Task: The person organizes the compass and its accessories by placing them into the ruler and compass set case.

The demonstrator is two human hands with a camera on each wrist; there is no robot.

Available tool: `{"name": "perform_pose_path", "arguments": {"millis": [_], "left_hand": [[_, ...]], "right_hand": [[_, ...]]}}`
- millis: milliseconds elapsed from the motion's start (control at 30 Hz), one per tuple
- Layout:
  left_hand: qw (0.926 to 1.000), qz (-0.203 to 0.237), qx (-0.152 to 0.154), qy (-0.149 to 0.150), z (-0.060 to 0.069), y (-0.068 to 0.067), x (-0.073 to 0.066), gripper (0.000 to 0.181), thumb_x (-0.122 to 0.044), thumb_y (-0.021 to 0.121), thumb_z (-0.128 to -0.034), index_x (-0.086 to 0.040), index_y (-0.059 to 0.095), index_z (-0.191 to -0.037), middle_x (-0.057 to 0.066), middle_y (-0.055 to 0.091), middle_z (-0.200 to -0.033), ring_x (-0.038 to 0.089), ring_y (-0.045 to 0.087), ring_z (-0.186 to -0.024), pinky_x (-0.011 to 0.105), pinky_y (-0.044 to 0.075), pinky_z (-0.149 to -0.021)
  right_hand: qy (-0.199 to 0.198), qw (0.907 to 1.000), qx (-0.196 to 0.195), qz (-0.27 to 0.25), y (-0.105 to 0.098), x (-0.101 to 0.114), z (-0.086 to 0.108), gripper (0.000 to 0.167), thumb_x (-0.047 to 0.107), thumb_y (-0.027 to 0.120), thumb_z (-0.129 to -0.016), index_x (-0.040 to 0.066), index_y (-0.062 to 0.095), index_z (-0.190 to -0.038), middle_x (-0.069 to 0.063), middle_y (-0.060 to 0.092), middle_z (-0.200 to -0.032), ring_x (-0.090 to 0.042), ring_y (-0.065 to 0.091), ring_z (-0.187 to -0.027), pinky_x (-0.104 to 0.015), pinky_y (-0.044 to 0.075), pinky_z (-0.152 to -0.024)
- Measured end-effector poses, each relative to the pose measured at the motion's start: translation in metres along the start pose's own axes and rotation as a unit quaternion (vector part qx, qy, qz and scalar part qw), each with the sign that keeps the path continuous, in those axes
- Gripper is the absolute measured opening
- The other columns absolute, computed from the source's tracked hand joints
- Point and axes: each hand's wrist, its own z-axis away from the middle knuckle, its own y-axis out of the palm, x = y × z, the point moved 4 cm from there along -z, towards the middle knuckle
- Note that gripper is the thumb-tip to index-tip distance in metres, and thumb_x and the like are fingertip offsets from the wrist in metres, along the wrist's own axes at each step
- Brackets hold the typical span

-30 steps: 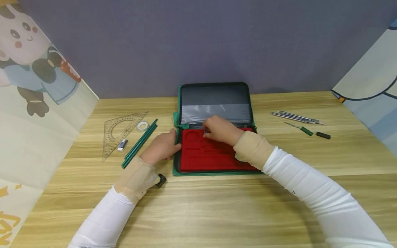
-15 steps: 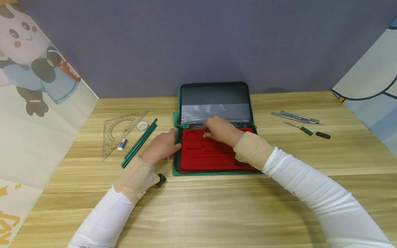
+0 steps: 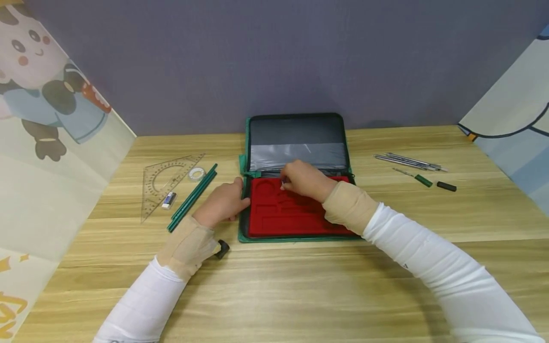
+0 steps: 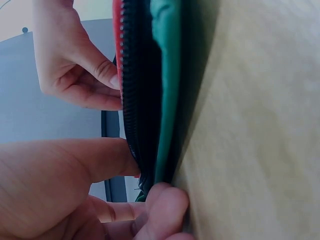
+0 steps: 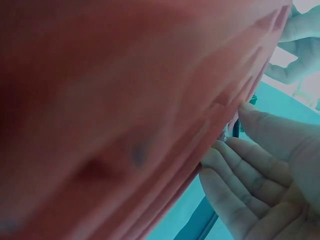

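Green case (image 3: 298, 131), left hand (image 3: 224, 202) pinching its left edge, right hand (image 3: 303, 178) pinching a shiny piece (image 5: 223, 133), tabletop (image 3: 309, 286) spreading in front

Small study or drafting nook, boxed in like a booth; home, classroom or studio, can't tell which; wood-grain desk (image 3: 274, 295) fills the lower frame; plain grey-purple panel (image 3: 274, 62) closes off the top; cartoon-animal panel (image 3: 51, 95) along the left edge, second printed panel (image 3: 514, 109) at the right edge, so playful decor; stationery backs the study reading: clear set square (image 3: 149, 195), eraser (image 3: 169, 200) and green pencils (image 3: 193, 200) left of centre; open zip case (image 3: 296, 128) with red moulded tray (image 3: 291, 224) at centre.
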Motion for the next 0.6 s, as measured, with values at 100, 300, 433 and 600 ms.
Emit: {"name": "perform_pose_path", "arguments": {"millis": [100,300,433,600], "left_hand": [[1.0,-0.001,0.001,0.001,-0.001,0.0,0.0,0.057,-0.026,0.052,-0.0955,0.007,0.03,-0.137,0.007,0.06,-0.058,0.017,0.058,-0.046,0.029,0.046,-0.059],[1.0,0.0,0.0,0.001,-0.001,0.001,-0.001,0.057,-0.026,0.052,-0.0952,0.007,0.031,-0.137,0.007,0.06,-0.059,0.017,0.058,-0.046,0.029,0.046,-0.058],[1.0,-0.008,-0.004,0.001,-0.001,0.002,-0.002,0.061,-0.025,0.052,-0.0956,0.008,0.027,-0.14,0.007,0.06,-0.059,0.016,0.058,-0.045,0.031,0.048,-0.062],[0.9998,-0.019,-0.011,0.0,-0.001,0.003,-0.003,0.065,-0.024,0.051,-0.0959,0.012,0.021,-0.142,0.006,0.059,-0.058,0.015,0.058,-0.044,0.032,0.049,-0.065]], "right_hand": [[-0.001,1.0,0.003,-0.004,-0.001,-0.001,0.0,0.012,0.014,0.071,-0.084,0.003,0.072,-0.089,-0.007,0.068,-0.079,-0.016,0.056,-0.064,-0.031,0.051,-0.067],[-0.006,0.9998,0.012,-0.012,-0.004,-0.003,0.002,0.016,0.014,0.072,-0.083,0.002,0.072,-0.094,-0.006,0.067,-0.077,-0.016,0.055,-0.065,-0.031,0.05,-0.069],[-0.007,0.9995,0.014,-0.026,-0.007,-0.005,0.005,0.016,0.015,0.072,-0.084,0.003,0.072,-0.095,-0.005,0.067,-0.077,-0.015,0.053,-0.065,-0.03,0.048,-0.068],[-0.016,0.999,0.002,-0.041,-0.01,-0.009,0.008,0.013,0.015,0.073,-0.083,0.004,0.072,-0.09,-0.004,0.065,-0.074,-0.014,0.048,-0.063,-0.03,0.045,-0.065]]}}
